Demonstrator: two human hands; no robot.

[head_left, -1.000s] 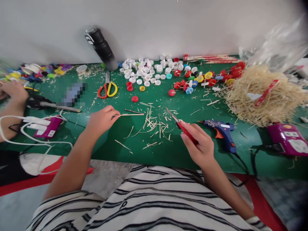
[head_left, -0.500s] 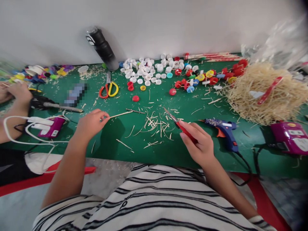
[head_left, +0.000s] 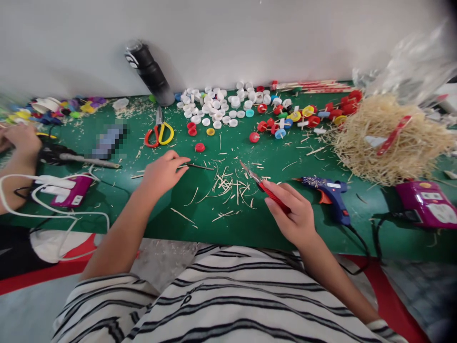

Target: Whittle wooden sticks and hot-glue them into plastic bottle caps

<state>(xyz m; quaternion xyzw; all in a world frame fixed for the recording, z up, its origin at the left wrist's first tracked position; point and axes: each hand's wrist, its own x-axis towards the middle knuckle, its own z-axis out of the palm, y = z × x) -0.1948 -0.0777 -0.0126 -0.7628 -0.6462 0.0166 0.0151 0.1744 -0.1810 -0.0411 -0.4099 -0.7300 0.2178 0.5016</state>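
Note:
My left hand [head_left: 164, 172] is over the green table [head_left: 150, 224], thumb and forefinger slightly apart at the left end of a thin dark rod [head_left: 202, 166] that lies flat. A pale wooden strip [head_left: 137, 176] shows on the table just left of this hand. In my right hand [head_left: 294, 212] is a red-handled craft knife [head_left: 273, 194], its blade pointing up and left. Pale shavings [head_left: 226, 183] are scattered between the two hands. A single red cap [head_left: 199, 147] lies beyond the rod.
Scissors [head_left: 159, 133], a black bottle [head_left: 152, 74] and white caps [head_left: 216, 105] stand or lie farther back. A blue glue gun [head_left: 332, 190], wood straw [head_left: 385, 143] and a purple power block [head_left: 426, 202] are rightward. At left are cables, a phone [head_left: 109, 140] and another person's hand [head_left: 23, 138].
My left hand has moved right and slightly up to the dark rod, and has let go of the pale strip. My right hand holds the knife almost as before.

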